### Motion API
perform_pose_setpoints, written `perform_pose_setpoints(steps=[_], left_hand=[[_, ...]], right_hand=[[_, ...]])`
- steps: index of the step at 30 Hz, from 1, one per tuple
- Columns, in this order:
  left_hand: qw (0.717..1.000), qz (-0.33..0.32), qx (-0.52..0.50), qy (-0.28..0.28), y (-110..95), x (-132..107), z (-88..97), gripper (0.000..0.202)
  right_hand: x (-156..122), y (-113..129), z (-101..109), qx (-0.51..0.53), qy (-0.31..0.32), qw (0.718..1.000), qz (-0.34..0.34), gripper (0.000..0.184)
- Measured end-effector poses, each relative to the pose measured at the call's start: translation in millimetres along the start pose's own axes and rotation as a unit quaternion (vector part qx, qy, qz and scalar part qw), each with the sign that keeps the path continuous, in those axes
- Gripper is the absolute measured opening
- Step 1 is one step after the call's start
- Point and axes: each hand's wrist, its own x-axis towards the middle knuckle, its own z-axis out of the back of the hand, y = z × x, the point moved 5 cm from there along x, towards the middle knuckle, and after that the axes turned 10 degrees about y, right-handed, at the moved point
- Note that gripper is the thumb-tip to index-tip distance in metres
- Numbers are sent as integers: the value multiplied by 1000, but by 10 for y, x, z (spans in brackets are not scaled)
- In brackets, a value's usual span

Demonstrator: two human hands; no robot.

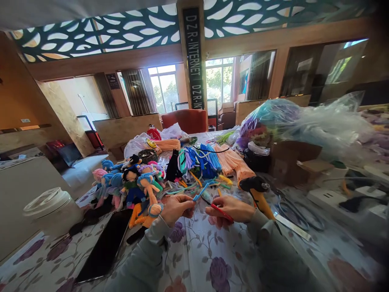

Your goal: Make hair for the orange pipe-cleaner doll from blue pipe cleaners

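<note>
Between the finger and thumb of my left hand (pixel 177 208) is a light blue pipe cleaner (pixel 201 192), bent and sticking up to the right. My right hand (pixel 232 209) is closed around red-handled scissors (pixel 223 212), their dark blades pointing left near the pipe cleaner. Just beyond the hands lie loose pipe-cleaner pieces and bundles of blue pipe cleaners (pixel 209 162) and peach pipe cleaners (pixel 232 160). Small pipe-cleaner dolls (pixel 147 184) are heaped beside my left hand. A yellow and black glue gun (pixel 258 194) lies right of my right hand.
A black phone (pixel 106 245) and a white lidded container (pixel 50 211) are at the left. To the right are large scissors (pixel 291 213), a power strip (pixel 330 200), a cardboard box (pixel 288 162) and big plastic bags (pixel 328 121). A red chair (pixel 184 121) stands across the flowered tablecloth (pixel 197 259).
</note>
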Motion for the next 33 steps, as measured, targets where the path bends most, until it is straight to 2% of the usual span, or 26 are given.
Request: perform_pose_setpoints(steps=[11, 23, 29, 33], left_hand=[[999, 15, 35, 38, -64, -51, -91, 21], [998, 11, 38, 38, -9, 34, -71, 25], [998, 9, 47, 28, -10, 43, -49, 22], [998, 15, 54, 20, -11, 39, -46, 21]], right_hand=[[-31, 98, 1, -10, -31, 999, -3, 46], [57, -2, 69, 11, -51, 999, -14, 48], [36, 33, 93, 5, -89, 996, -17, 43], [39, 58, 73, 4, -84, 996, -17, 41]])
